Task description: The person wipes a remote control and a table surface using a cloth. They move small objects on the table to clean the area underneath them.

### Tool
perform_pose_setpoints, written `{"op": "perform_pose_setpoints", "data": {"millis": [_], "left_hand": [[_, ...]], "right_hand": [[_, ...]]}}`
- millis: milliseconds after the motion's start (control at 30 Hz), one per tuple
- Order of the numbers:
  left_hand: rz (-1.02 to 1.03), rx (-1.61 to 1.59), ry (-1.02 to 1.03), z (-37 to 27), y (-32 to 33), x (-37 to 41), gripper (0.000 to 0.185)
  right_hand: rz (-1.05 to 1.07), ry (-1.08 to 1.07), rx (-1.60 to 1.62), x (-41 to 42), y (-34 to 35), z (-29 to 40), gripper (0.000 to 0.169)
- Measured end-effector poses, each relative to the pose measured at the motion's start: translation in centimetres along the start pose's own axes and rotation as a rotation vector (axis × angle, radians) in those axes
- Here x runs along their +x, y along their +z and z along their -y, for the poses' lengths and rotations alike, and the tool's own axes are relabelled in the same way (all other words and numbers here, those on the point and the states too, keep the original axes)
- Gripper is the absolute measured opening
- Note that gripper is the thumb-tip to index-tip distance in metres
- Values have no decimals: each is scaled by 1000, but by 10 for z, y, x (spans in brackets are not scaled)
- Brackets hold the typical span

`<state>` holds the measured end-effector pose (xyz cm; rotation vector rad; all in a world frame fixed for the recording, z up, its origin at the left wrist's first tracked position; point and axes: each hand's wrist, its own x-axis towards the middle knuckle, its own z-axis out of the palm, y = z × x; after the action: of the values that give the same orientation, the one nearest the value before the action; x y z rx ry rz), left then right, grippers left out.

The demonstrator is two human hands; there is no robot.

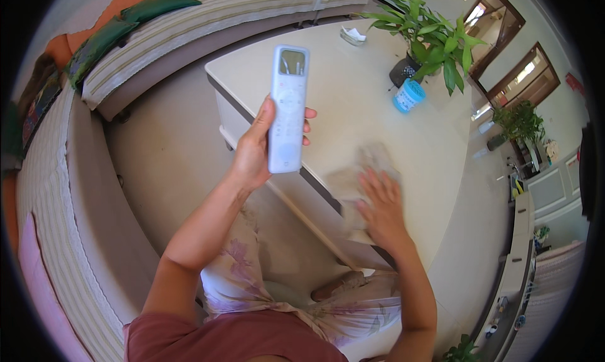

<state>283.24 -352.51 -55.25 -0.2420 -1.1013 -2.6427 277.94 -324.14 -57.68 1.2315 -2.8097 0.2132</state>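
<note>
My left hand [253,147] holds a white air-conditioner-style remote control [287,118] upright above the edge of a cream coffee table [331,97]. My thumb lies along its left side, and fingertips show at its right. The remote's small display faces me. Flat on top of a beige-grey cloth [342,185] rests my right hand [385,211], fingers apart. Both that hand and the cloth are blurred. The cloth lies on the tabletop near its front edge, partly covered by my palm and fingers.
Toward the table's far right stand a potted green plant [405,69] and a blue-and-white tub [409,96]. A small glass dish [353,37] with white paper sits at the far edge. A striped-covered sofa [198,29] with green cushions [101,45] wraps around the left.
</note>
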Motion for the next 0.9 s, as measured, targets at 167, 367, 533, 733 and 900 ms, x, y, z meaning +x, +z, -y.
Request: {"op": "perform_pose_setpoints", "data": {"millis": [167,367,533,733,900], "left_hand": [[3,67,-111,-3,-8,-1,52],[117,169,-81,-8,6,-9,54],[181,189,-87,-3,12,-12,62],[229,211,-116,3,27,-20,65],[247,224,-156,9,38,-26,70]], "right_hand": [[-47,438,-137,-48,1,-102,52],[-55,432,-160,37,20,-101,53],[-100,145,-50,96,32,-38,55],[-488,-37,555,89,-38,21,49],[-550,-163,1267,91,-77,77,45]]}}
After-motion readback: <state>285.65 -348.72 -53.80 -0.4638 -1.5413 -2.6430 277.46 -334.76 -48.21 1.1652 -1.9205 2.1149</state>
